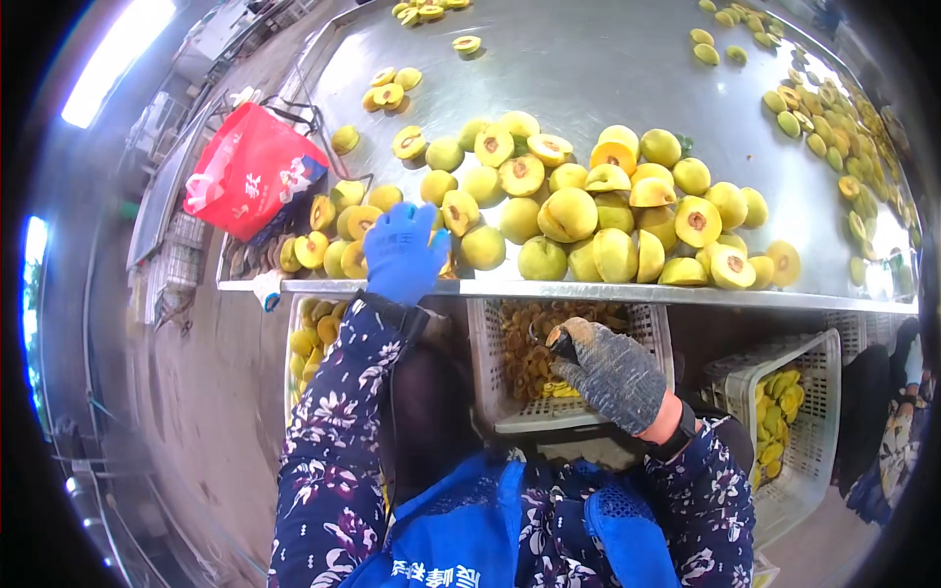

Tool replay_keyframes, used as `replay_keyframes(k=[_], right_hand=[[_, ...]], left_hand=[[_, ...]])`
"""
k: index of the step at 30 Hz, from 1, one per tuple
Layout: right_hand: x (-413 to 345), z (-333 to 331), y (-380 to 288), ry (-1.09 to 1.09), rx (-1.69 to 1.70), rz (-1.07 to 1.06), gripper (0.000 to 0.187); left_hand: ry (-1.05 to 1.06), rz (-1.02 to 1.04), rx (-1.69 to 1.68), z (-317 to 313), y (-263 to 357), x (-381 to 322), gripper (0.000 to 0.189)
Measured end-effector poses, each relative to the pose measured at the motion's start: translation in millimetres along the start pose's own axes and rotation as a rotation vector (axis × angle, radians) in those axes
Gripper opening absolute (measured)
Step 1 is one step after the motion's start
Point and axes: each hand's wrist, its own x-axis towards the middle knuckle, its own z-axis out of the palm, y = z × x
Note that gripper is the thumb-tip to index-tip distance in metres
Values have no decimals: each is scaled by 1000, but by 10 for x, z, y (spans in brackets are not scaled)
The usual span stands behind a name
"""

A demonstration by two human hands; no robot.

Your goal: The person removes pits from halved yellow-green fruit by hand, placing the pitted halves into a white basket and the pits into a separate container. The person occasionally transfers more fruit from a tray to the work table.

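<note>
My left hand (403, 246), in a blue rubber-coated glove, is over the yellow peaches at the near edge of the metal table (588, 66). Its fingertips touch or nearly touch a peach half; the palm side is hidden. My right hand (617, 371), in a grey knit glove, grips a small curved-blade pitting tool (556, 339) above a plastic crate (481, 367) of peach pits (523, 360). Before me lies a pile of whole peaches (567, 214) and cut halves (522, 175), some showing the pit or its hollow.
A red bag (253, 173) lies at the table's left, near a white glove (268, 288) on the edge. Crates of yellow fruit pieces (779, 419) stand low on both sides. More fruit (831, 125) covers the far right. A person's arm (904, 404) shows at far right.
</note>
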Motion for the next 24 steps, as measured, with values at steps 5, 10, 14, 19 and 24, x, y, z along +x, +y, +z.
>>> replay_keyframes(k=[5, 10, 14, 19, 24], right_hand=[[-22, -61, -29, -74, 8, 34, 33], [54, -89, -39, 4, 187, 12, 30], [96, -108, -58, 124, 401, 91, 32], [170, -104, -100, 198, 435, 135, 38], [224, -43, -115, 280, 423, 140, 36]], left_hand=[[86, 355, -69, 225, -72, 425, 56], [-301, 347, -389, 255, -160, 639, 60], [-333, 295, -236, -36, -11, 616, 60], [-408, -161, -1260, -376, 444, 291, 58], [-212, -258, -1864, -301, 1054, -106, 46]])
